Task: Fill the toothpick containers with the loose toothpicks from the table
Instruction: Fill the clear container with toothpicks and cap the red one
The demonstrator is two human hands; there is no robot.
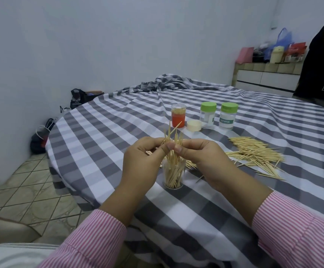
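Two hands, left hand [144, 154] and right hand [201, 153], pinch your splayed bundle of pale wooden toothpicks [173, 144] over the clear plastic container [173, 176]; crooked sticks could jam, spill, or tip it.

Open container [173, 176] stands on the table [103, 132] near the front edge, part-filled with toothpicks, both hands just above it. Loose toothpick pile [253, 154] lies to its right. Behind: three containers [204, 118] in a row, a lid [194, 125] in front of them.
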